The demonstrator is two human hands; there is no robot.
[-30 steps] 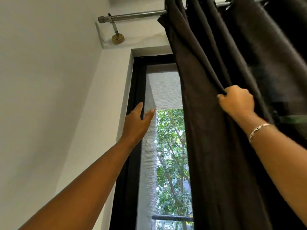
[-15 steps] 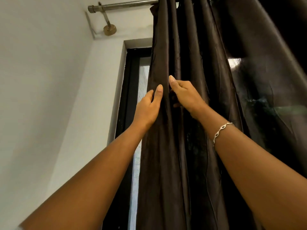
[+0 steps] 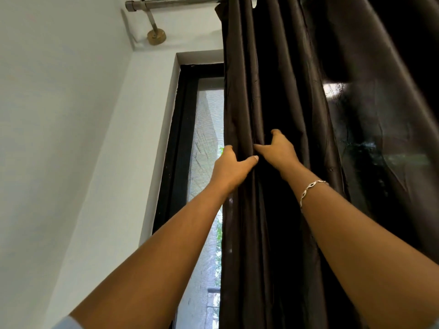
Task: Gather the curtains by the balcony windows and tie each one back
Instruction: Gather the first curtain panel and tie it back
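A dark brown curtain [image 3: 280,91] hangs in deep folds from a metal rod [image 3: 175,1] at the top. My left hand [image 3: 231,167] grips the curtain's left edge, thumb across the front and fingers behind the fabric. Beside it, my right hand [image 3: 278,150] holds the neighbouring folds, its fingers curled into them; a silver bracelet is on that wrist. The two hands nearly touch at about mid height of the view.
A black window frame [image 3: 177,143] with a mesh screen [image 3: 206,129] shows left of the curtain, greenery behind it. White walls [image 3: 59,138] close in on the left. A brass rod bracket [image 3: 156,36] sits on the wall above. More dark curtain [image 3: 392,115] fills the right.
The curtain was pulled left across the window. My left hand moved from the window frame to the curtain's edge and closed on it; my right hand shifted left and regripped the folds.
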